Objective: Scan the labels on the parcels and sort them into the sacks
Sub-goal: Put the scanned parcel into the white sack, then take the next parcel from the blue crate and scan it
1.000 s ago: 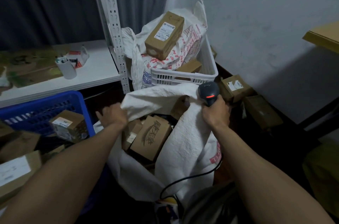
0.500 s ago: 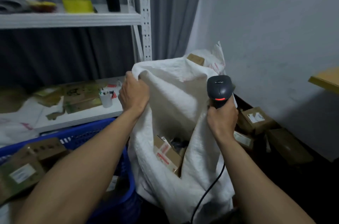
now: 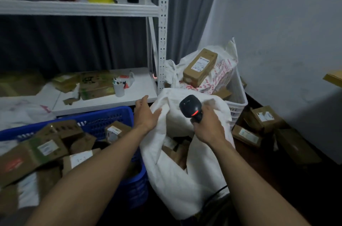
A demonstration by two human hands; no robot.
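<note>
A white woven sack stands in front of me with cardboard parcels showing in its mouth. My left hand lies open against the sack's left rim, fingers spread. My right hand grips the handle of a black barcode scanner with a red light, and presses on the sack's right rim. A second printed sack sits in a white crate behind, with a labelled parcel on top. A blue crate on my left holds several labelled parcels.
A white metal shelf unit rises behind the blue crate, with a white cup and flattened cardboard on its lower board. More parcels lie on the dark floor to the right by the grey wall. The scanner's cable hangs beside the sack.
Half a second ago both hands held the sack's mouth raised high; now the sack has dropped lower and my left hand has let go of the rim and opened.
</note>
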